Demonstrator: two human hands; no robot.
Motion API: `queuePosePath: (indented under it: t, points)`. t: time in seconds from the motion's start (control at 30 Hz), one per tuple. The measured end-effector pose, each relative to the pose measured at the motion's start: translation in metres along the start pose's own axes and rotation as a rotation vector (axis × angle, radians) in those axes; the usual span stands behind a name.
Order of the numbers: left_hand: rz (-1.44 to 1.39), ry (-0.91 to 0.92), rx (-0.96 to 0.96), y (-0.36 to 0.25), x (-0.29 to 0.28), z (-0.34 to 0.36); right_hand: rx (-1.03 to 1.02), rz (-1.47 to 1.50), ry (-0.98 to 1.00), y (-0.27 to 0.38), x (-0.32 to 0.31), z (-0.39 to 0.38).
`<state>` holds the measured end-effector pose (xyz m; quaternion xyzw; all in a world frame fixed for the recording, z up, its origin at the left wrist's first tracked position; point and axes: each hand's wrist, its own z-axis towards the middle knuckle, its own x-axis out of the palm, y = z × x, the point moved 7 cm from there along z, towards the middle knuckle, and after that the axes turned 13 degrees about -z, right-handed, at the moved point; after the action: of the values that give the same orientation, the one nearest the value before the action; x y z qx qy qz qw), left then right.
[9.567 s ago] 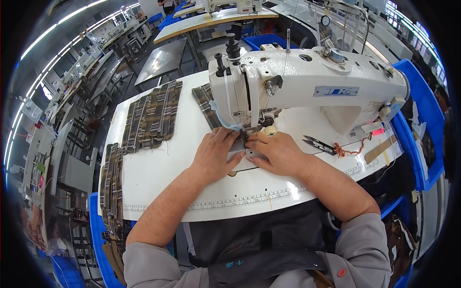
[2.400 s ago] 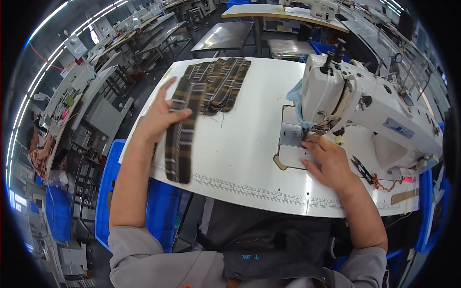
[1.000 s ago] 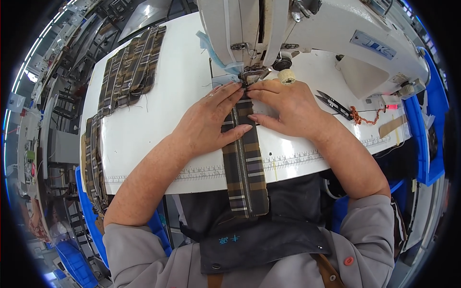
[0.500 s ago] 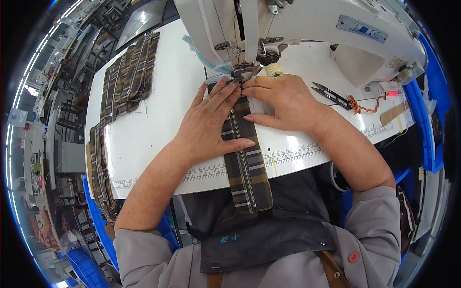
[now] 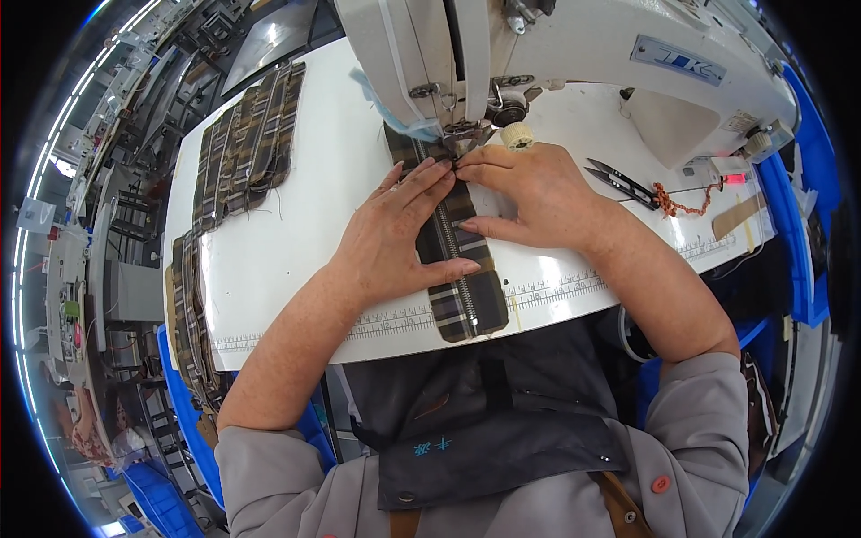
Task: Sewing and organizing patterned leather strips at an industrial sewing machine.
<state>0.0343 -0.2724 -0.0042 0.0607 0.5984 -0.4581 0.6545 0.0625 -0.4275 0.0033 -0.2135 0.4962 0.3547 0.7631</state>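
A plaid fabric strip point(image 5: 486, 300) with a metal zipper point(image 5: 465, 296) along its length lies under the needle area of a white sewing machine point(image 5: 574, 54). My left hand point(image 5: 386, 238) rests flat on the strip, fingers stretched toward the presser foot point(image 5: 466, 134) and thumb spread across the zipper. From the right, my right hand point(image 5: 538, 197) touches the strip, its fingers extended close to the foot and its thumb apart on the fabric edge. The fingertips of both hands nearly meet beside the foot. Beyond them, part of the strip shows left of the foot; the needle tip is hidden.
Stacked plaid strips point(image 5: 247, 143) lie at the table's far left, and more plaid pieces point(image 5: 193, 314) hang over its left edge. Black thread snips point(image 5: 623, 184) with an orange cord point(image 5: 682, 202) lie right of my right hand. A ruler scale point(image 5: 565, 289) runs along the near edge.
The strip has slid away from me under the presser foot; its near end now lies by the table edge, and more shows beyond the foot. Both hands stay nearly in place.
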Motion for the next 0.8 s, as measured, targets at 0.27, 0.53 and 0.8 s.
queuePosePath:
  t: [0.27, 0.53, 0.8]
  points:
    - [-0.04, -0.021, -0.006, 0.0, 0.0, -0.001, 0.006, 0.018, 0.015, -0.001, 0.001, 0.0]
    - [-0.082, -0.038, -0.012, 0.002, -0.003, 0.0, 0.005, 0.021, 0.003, 0.0, 0.0, 0.001]
    - [-0.129, -0.085, -0.043, 0.017, -0.007, 0.006, -0.003, 0.027, -0.021, 0.003, -0.002, 0.001]
